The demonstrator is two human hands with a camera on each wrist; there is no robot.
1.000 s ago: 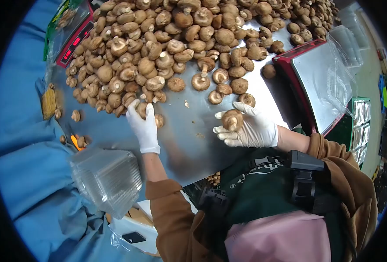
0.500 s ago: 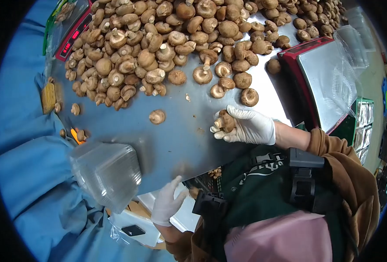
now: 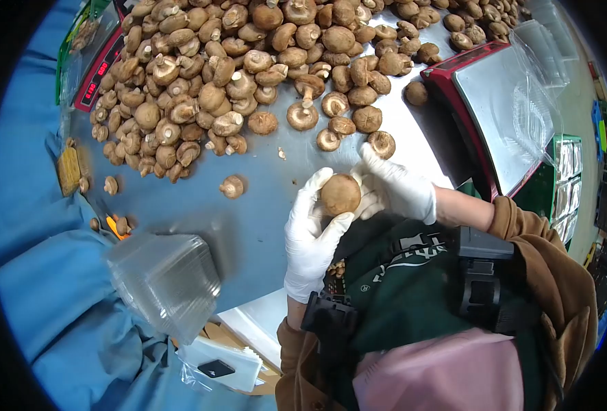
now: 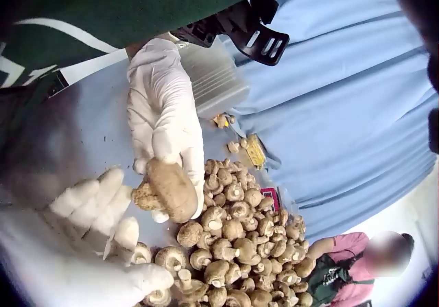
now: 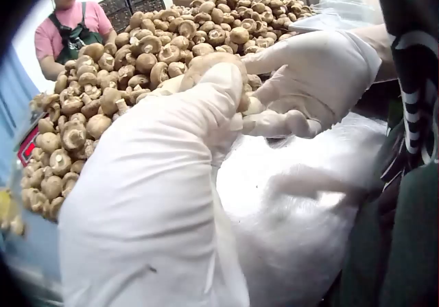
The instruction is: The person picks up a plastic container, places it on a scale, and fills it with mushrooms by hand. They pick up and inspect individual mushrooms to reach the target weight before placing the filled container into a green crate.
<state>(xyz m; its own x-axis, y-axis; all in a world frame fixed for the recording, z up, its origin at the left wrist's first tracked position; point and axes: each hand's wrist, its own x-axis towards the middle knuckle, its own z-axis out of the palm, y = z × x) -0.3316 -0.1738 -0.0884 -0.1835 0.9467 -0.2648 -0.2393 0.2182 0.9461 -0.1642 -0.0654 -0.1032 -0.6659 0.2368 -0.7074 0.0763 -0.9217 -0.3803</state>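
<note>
A brown mushroom [image 3: 341,194] with a round cap is pinched between the thumb and fingers of my left hand [image 3: 308,240]. Its thick stem shows in the left wrist view, below the cap [image 4: 175,190], and points toward my right hand [image 3: 403,190]. That white-gloved right hand has its thumb held apart and its fingers loosely bent, right beside the stem. In the right wrist view the left hand [image 5: 158,197] covers part of the mushroom, with the right hand [image 5: 322,80] behind. A single mushroom [image 3: 232,186] lies on the metal table to the left.
A large mushroom pile [image 3: 201,89] spreads over the far table. Red scales stand left [image 3: 98,79] and right [image 3: 492,103]. Stacked clear plastic boxes [image 3: 166,274] sit at the near left edge, by an orange-handled tool [image 3: 118,226]. A phone [image 3: 216,368] lies below.
My left hand left the pile, swung down past the table's near edge, then came up beside the right hand. The mushroom that lay in the right hand is now in the left.
</note>
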